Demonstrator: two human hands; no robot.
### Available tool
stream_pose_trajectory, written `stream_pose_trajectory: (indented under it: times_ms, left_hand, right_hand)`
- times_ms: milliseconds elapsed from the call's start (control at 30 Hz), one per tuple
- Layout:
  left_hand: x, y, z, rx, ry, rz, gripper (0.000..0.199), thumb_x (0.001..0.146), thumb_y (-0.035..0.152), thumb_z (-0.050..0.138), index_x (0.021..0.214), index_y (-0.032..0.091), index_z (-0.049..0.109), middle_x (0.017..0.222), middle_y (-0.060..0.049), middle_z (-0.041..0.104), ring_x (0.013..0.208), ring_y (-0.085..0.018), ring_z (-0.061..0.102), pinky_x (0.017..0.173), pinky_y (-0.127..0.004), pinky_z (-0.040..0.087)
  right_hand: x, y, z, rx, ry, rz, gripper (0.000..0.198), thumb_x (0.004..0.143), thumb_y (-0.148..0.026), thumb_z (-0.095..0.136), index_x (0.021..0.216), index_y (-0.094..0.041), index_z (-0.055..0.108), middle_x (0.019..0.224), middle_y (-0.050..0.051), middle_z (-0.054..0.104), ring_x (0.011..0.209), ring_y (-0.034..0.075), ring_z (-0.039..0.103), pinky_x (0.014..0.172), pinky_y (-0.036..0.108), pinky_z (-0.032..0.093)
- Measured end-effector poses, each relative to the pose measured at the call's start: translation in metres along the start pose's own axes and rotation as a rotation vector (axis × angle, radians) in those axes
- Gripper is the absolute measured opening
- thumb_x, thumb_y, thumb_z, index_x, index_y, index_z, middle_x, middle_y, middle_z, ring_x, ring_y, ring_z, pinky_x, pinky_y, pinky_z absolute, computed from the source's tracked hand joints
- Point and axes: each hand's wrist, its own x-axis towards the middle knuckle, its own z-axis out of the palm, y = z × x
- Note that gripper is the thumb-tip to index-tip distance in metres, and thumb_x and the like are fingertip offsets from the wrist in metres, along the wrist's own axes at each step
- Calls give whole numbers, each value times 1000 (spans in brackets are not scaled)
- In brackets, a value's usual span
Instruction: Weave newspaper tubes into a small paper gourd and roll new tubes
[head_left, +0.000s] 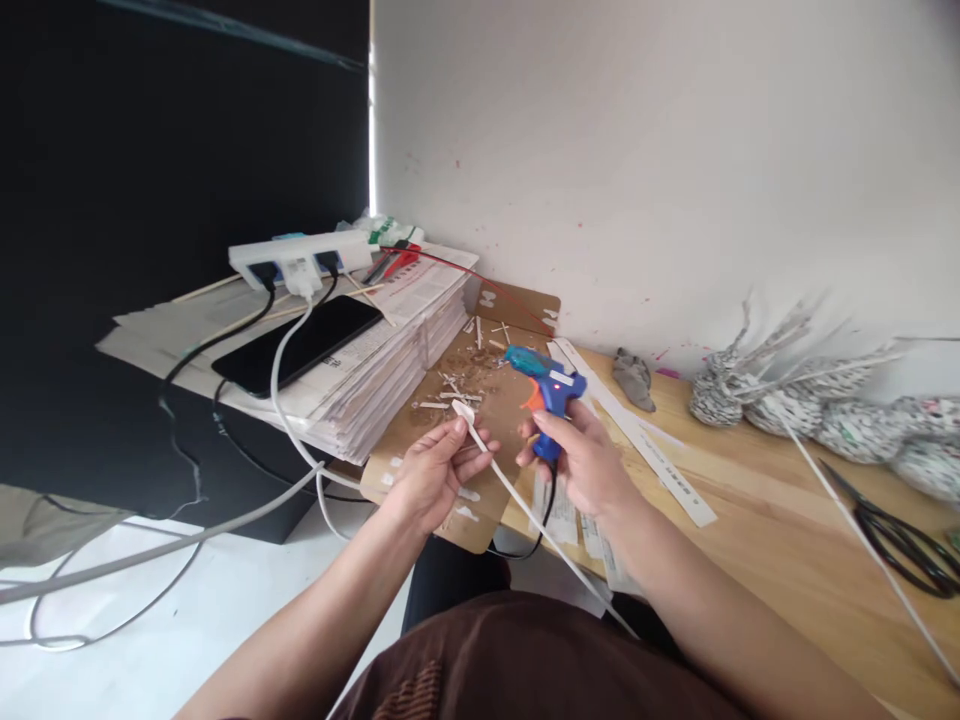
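Note:
My left hand (442, 465) pinches a long thin white rod (534, 520) close to its upper end, where a small white paper piece (463, 410) sits. The rod slants down to the right across my lap. In my right hand (574, 445) is a blue hot glue gun (556, 392) with an orange trigger and a teal front, its nozzle pointing left. A small red light shows on its body, and a black cord hangs from its handle. Below and beyond both hands lies a brown cardboard sheet (491, 375) littered with white scraps and glue marks.
On the left, a newspaper stack (397, 375) carries a black phone (300, 343) and a white power strip (300, 258) with trailing cords. To the right on the wooden table (757, 500) are paper strips (637, 432), a grey lump (634, 378), wrapped paper forms (780, 410) and black scissors (896, 540).

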Motion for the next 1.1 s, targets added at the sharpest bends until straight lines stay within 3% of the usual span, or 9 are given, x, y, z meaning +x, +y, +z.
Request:
stream_pose_trajectory:
  times_ms: [167, 333, 400, 500, 733, 1100]
  left_hand:
    - [-2, 3, 8, 6, -65, 17, 15, 88, 19, 62, 95, 9, 69, 84, -11, 74, 81, -20, 74, 72, -25, 62]
    - [-6, 8, 14, 7, -85, 36, 13, 87, 17, 63, 94, 10, 71, 85, -9, 74, 80, -19, 74, 74, -26, 61]
    - [-8, 9, 16, 12, -103, 51, 11, 86, 18, 64, 91, 11, 71, 86, -9, 74, 81, -19, 74, 74, -27, 61]
    - [-10, 10, 16, 24, -119, 67, 11, 84, 20, 67, 88, 11, 71, 86, -9, 75, 82, -20, 74, 73, -26, 61]
    - [-15, 12, 19, 43, -148, 88, 14, 81, 24, 71, 88, 12, 72, 86, -10, 76, 84, -22, 74, 75, -27, 60]
    - [-16, 10, 21, 54, -150, 82, 18, 79, 26, 74, 89, 11, 72, 85, -11, 76, 85, -24, 74, 74, -28, 60]
  right_hand:
    - [-27, -13, 1, -52, -13, -63, 32, 85, -50, 63, 92, -23, 48, 67, -2, 65, 45, 13, 63, 31, 16, 21]
    - [-43, -17, 3, -358, 9, -152, 32, 87, -46, 61, 104, -19, 60, 59, -1, 64, 52, 15, 65, 41, 21, 42]
    - [-46, -20, 5, -445, -7, -178, 27, 87, -45, 62, 93, -18, 64, 61, 1, 65, 55, 15, 64, 52, 25, 51]
    - [-49, -22, 6, -523, 16, -205, 27, 85, -45, 63, 76, -19, 65, 59, 1, 64, 54, 15, 62, 59, 28, 54]
    - [-51, -17, -1, -805, 166, -267, 35, 83, -44, 64, 59, -20, 57, 47, -1, 53, 44, 13, 53, 46, 26, 43]
    - [-50, -16, -4, -977, 181, -448, 32, 84, -42, 62, 61, -20, 56, 50, -4, 46, 47, 10, 42, 47, 24, 37]
